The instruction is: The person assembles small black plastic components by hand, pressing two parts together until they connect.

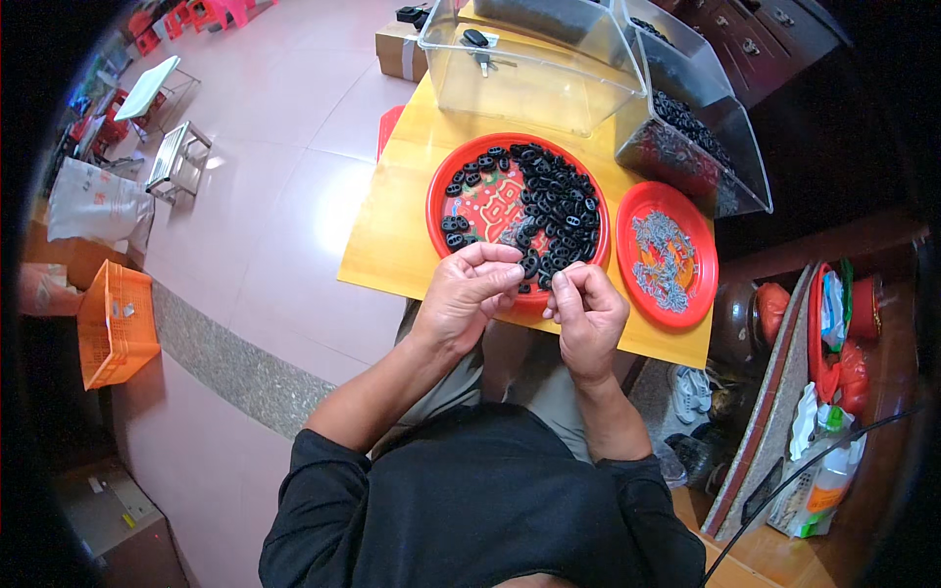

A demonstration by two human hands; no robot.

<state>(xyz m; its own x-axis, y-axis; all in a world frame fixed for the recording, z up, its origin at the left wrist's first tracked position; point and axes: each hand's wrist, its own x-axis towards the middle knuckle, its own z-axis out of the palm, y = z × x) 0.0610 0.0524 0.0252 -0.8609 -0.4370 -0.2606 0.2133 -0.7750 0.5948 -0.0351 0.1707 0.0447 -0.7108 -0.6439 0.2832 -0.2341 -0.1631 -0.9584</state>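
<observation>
A round red tray [432, 211] with a patterned floor holds many small black oval pieces [569, 196] with two holes each. Over its near edge, my left hand [469, 294] is closed in a pinch. One black two-holed piece [530, 265] shows right at its fingertips; I cannot tell if it is gripped or lies behind. My right hand [593, 318] also pinches, thumb against curled forefinger, just right of the left; whatever is between them is too small to make out. Beside it stands a red oval tray [707, 265] of tiny grey pieces [664, 260].
Both trays rest on a yellow table [382, 235]. Behind them are a clear plastic bin [539, 93] with a key hanging at its wall and another clear bin [701, 147] of black pieces. An orange crate [120, 323] and small stools [179, 160] stand left; a cluttered shelf [833, 392] stands right.
</observation>
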